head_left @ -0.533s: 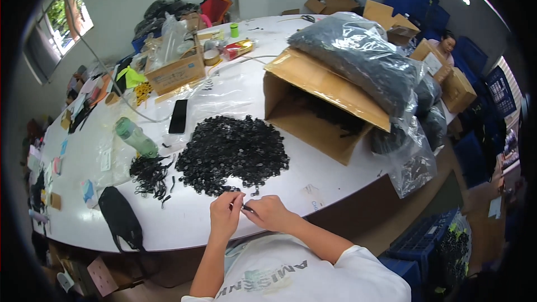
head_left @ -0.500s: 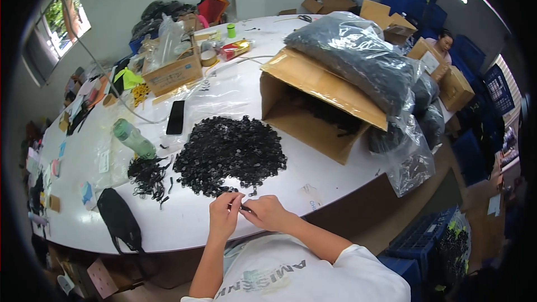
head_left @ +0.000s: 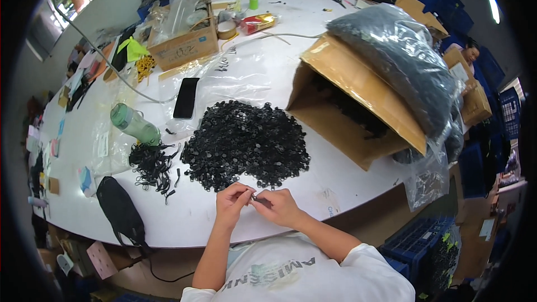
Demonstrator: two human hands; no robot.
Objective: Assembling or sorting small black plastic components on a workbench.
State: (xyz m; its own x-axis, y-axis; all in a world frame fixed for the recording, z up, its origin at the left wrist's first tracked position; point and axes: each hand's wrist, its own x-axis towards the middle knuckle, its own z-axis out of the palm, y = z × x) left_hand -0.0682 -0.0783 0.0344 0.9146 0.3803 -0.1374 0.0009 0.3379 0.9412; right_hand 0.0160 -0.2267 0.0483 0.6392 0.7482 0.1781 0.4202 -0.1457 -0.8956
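My left hand (head_left: pixel 233 201) and my right hand (head_left: pixel 277 207) meet fingertip to fingertip at the table's near edge. Both are closed in a pinch round a small black piece (head_left: pixel 254 196); its exact kind is too small to make out, and the fingers cover most of it. Just beyond them lies a broad heap of small black plastic pieces (head_left: pixel 246 142), many with a ring-shaped end. To its left is a smaller tangle of black cord loops (head_left: pixel 151 165), with a few loose ones beside it.
A green bottle (head_left: pixel 134 123) lies tilted by the cord loops, near a black phone (head_left: pixel 185 98). A black pouch (head_left: pixel 119 208) rests at the left front edge. Right of the heap, an open carton (head_left: pixel 358 100) lies on its side under a stuffed plastic bag (head_left: pixel 391 50). Another person (head_left: pixel 469 53) sits far right.
The whole view has shifted a little, so the carton and heap appear farther right. My hands stay pinched together before the heap, with the fingers slightly rearranged round the small black piece.
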